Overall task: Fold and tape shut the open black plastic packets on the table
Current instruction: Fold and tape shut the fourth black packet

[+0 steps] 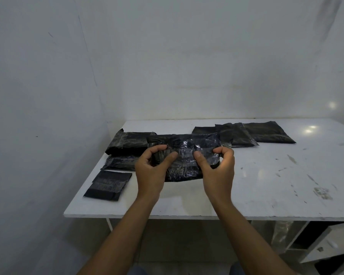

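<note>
A crinkled black plastic packet [184,155] is held just above the white table [256,181], near its middle. My left hand [152,171] grips the packet's left end, thumb on top and fingers curled over the far edge. My right hand [216,167] pinches its right end the same way. A strip of clear shiny tape [204,153] seems to lie across the packet's top between my thumbs. Two more black packets [127,142] [119,162] lie at the far left, and a small flat folded packet [108,185] lies in front of them.
Flat black packets [266,132] overlap at the back right of the table. The wall stands close behind and to the left. The table's right half is bare but scuffed. Under the table's right side are white shelves [314,243] and a clear bag.
</note>
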